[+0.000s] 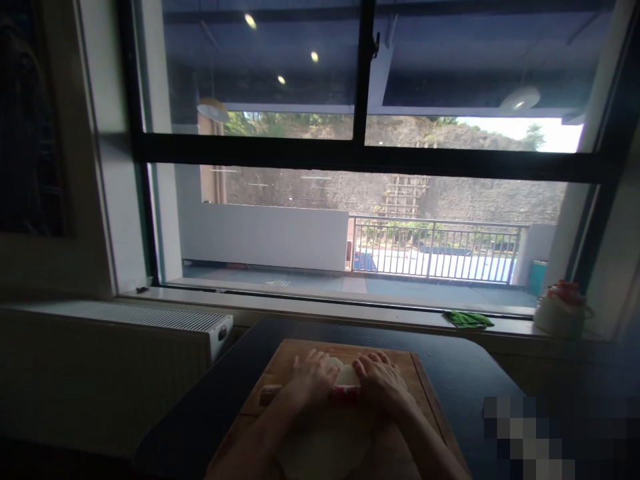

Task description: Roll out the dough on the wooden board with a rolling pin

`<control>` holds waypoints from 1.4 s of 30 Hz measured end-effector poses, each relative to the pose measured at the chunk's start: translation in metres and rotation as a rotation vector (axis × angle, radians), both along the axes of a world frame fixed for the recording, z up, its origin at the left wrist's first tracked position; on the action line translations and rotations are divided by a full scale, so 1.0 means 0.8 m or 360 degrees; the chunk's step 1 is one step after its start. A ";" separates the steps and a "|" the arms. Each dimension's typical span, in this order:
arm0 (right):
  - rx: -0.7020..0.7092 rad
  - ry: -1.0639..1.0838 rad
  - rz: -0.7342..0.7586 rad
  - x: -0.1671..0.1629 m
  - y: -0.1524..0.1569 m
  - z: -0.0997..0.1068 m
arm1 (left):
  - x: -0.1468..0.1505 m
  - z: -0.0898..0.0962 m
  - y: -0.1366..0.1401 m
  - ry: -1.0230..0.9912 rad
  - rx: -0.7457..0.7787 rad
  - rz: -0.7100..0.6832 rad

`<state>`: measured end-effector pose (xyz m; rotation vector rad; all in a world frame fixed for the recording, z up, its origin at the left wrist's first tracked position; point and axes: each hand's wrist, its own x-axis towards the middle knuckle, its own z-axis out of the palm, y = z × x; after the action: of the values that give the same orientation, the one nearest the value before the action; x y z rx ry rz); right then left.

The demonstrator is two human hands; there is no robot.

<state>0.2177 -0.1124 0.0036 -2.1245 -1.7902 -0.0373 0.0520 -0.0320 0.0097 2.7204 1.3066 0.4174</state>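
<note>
A rolling pin (345, 395) with a red middle section and a brown left end lies crosswise on a wooden board (287, 357). Under it spreads a flat, pale sheet of dough (325, 440), showing on both the near and far sides. My left hand (314, 375) rests palm down over the left part of the pin, fingers stretched forward. Over the right part lies my right hand (383, 377), its fingers also extended and apart. The pin's right end is hidden by my right hand and forearm.
The board lies on a dark table (450, 360) with rounded corners, below a large window. A radiator (150, 320) stands left. On the sill are a green cloth (469, 320) and a white container with a reddish top (563, 310). Pixelated blocks cover the lower right corner.
</note>
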 end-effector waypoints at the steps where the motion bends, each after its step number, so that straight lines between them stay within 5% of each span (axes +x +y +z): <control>1: -0.0017 0.0021 0.0004 0.002 0.003 0.002 | 0.002 0.001 0.004 -0.0001 -0.0032 0.0015; 16: 0.0128 -0.0083 -0.0118 -0.032 -0.085 -0.038 | -0.042 -0.041 -0.086 -0.0103 0.0384 -0.0084; 22: 0.0123 -0.0083 -0.0164 -0.021 -0.043 -0.017 | -0.018 -0.020 -0.050 -0.0099 0.0270 -0.0004; 30: -0.0146 -0.0014 -0.0038 0.003 0.004 0.013 | 0.007 -0.007 0.012 -0.0060 -0.0019 0.0052; 42: 0.0294 -0.0057 -0.0143 -0.032 -0.092 -0.044 | -0.040 -0.051 -0.080 -0.0157 0.0544 -0.0092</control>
<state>0.1918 -0.1863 -0.0313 -2.0817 -1.6405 -0.2552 0.0200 -0.0961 -0.0313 2.9521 1.2262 0.8273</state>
